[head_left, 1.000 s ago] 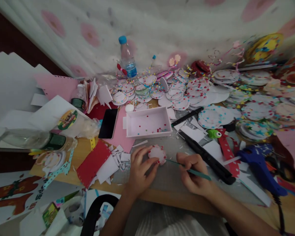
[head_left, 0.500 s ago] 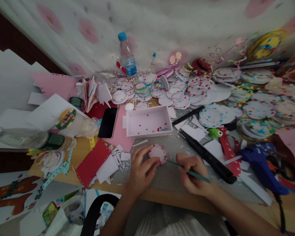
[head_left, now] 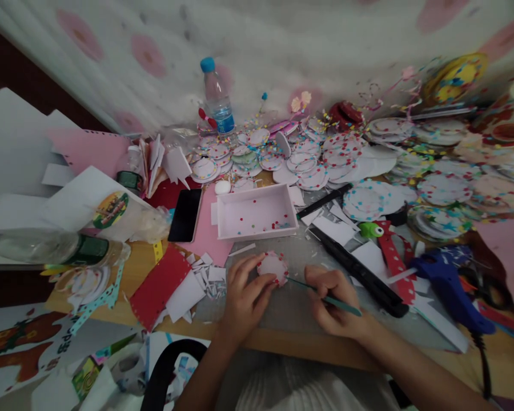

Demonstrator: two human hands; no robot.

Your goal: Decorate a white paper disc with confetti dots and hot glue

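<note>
Near the front edge of the table, my left hand (head_left: 245, 297) grips a small round white paper disc (head_left: 272, 267) by its left side. Red dots line the disc's rim. My right hand (head_left: 334, 298) is closed around slim green tweezers (head_left: 342, 305), whose fine tip meets the disc's right edge. Whether the tip holds anything is too small to tell. Behind both hands stands an open white paper box (head_left: 257, 212) with a few red and coloured dots scattered inside.
A phone (head_left: 185, 215) lies left of the box, near red card (head_left: 160, 285) and paper scraps. To the right are a black cutter-like tool (head_left: 360, 271) and a blue glue gun (head_left: 449, 288). Dotted paper discs (head_left: 302, 162) crowd the back, beside a water bottle (head_left: 218, 100).
The whole view has shifted slightly, with things sitting a little further left. Both hands keep the same hold, and the tweezers' tip stays at the disc's edge.
</note>
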